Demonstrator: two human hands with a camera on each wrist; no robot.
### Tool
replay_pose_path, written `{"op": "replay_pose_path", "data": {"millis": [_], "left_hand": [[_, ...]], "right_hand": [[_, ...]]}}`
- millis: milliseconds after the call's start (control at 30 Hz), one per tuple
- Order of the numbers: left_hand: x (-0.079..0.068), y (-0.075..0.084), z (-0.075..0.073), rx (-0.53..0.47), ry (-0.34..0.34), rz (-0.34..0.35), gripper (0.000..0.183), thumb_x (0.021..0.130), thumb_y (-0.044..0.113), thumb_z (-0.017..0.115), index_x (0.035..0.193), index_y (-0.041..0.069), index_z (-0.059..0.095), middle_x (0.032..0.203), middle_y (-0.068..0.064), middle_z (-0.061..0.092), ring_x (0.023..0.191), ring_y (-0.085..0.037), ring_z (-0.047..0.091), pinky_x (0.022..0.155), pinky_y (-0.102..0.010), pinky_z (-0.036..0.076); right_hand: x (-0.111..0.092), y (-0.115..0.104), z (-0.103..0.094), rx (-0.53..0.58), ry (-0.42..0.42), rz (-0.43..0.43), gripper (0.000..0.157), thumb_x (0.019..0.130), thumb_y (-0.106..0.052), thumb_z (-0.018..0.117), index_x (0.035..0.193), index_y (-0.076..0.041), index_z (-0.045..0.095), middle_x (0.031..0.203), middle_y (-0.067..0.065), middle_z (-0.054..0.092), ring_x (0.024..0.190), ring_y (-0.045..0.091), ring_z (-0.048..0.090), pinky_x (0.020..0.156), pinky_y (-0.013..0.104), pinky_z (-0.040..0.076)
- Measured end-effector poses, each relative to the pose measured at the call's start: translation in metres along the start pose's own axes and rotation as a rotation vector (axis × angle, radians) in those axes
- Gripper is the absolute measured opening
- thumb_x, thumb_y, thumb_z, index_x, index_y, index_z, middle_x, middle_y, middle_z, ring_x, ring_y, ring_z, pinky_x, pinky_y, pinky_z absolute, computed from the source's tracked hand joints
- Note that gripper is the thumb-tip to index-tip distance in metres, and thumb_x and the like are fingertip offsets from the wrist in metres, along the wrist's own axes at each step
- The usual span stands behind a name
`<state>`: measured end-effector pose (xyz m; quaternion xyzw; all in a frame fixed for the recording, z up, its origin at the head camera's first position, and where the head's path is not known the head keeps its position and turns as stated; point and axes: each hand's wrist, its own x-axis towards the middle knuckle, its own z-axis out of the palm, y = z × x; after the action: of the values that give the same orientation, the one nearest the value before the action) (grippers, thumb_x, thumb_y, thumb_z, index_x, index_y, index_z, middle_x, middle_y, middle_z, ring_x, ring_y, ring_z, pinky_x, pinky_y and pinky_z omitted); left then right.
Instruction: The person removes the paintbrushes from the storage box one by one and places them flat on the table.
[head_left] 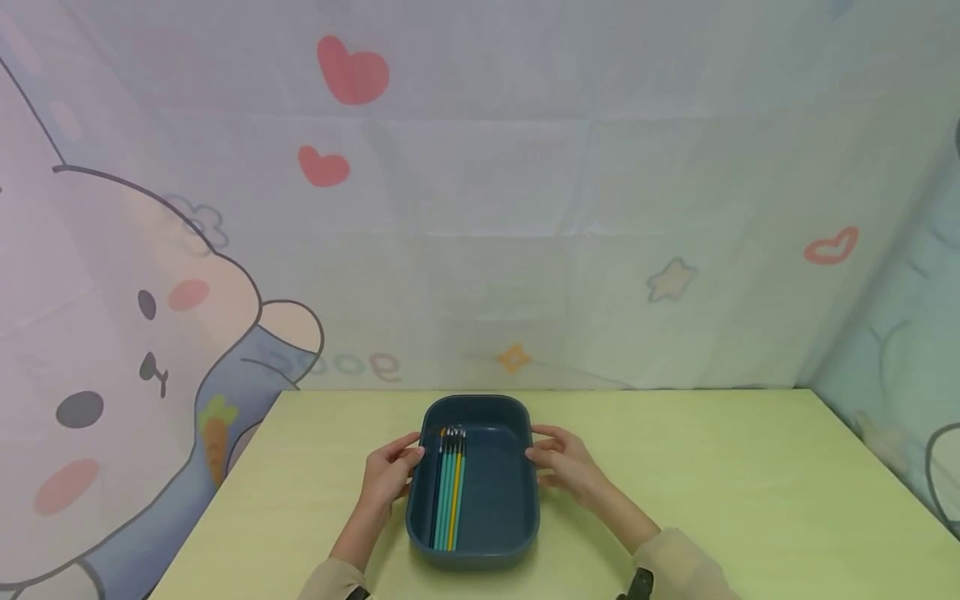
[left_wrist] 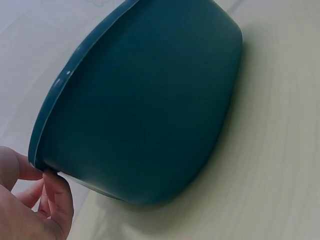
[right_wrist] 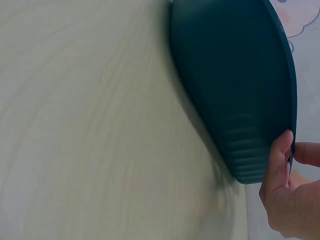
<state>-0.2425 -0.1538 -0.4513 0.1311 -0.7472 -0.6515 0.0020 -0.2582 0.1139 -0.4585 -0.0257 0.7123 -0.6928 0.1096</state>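
Observation:
A dark teal rectangular basin (head_left: 498, 492) with rounded corners stands at the front middle of the table. Along its left side lie several thin paintbrushes (head_left: 448, 496), bristles toward the far end; most handles are turquoise, one is yellow and one dark blue. My left hand (head_left: 390, 473) pinches the left rim between thumb and fingers; the left wrist view shows this grip at the lip of the basin (left_wrist: 145, 100). On the opposite side, my right hand (head_left: 566, 464) pinches the right rim, its fingers under the lip in the right wrist view.
The pale yellow table (head_left: 720, 483) extends to both sides of the basin. Behind it hangs a light cloth backdrop (head_left: 480, 275) printed with hearts and a cartoon animal. A dark curved line (head_left: 932, 475) shows at the far right edge.

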Motion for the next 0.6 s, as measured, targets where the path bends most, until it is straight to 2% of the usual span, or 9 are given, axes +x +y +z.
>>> {"op": "replay_pose_path", "data": {"millis": [133, 467, 600], "left_hand": [[-0.0004, 0.0008, 0.0, -0.01, -0.001, 0.002, 0.038, 0.094, 0.014, 0.058, 0.131, 0.002, 0.058, 0.11, -0.019, 0.063, 0.071, -0.013, 0.059, 0.054, -0.022, 0.048], [0.0002, 0.002, -0.0007, 0.002, -0.003, -0.005, 0.038, 0.094, 0.014, 0.059, 0.13, 0.003, 0.058, 0.105, -0.015, 0.063, 0.073, -0.014, 0.06, 0.057, -0.023, 0.05], [0.0007, 0.0016, -0.0004, 0.003, -0.001, -0.007, 0.038, 0.094, 0.014, 0.059, 0.13, 0.003, 0.058, 0.106, -0.017, 0.064, 0.073, -0.015, 0.061, 0.058, -0.024, 0.051]], "right_hand": [[-0.001, -0.0013, 0.0003, -0.007, 0.005, -0.004, 0.053, 0.09, -0.007, 0.06, 0.138, 0.005, 0.042, 0.106, 0.014, 0.061, 0.081, 0.016, 0.064, 0.062, 0.026, 0.054], [-0.0031, -0.0011, -0.0047, -0.013, -0.044, -0.034, 0.055, 0.093, -0.012, 0.061, 0.139, 0.008, 0.039, 0.118, 0.027, 0.06, 0.082, 0.011, 0.065, 0.067, 0.025, 0.055], [-0.0023, -0.0003, -0.0071, -0.024, -0.059, -0.047, 0.055, 0.094, -0.013, 0.059, 0.139, 0.009, 0.039, 0.119, 0.028, 0.06, 0.083, 0.01, 0.066, 0.07, 0.026, 0.056]]}}
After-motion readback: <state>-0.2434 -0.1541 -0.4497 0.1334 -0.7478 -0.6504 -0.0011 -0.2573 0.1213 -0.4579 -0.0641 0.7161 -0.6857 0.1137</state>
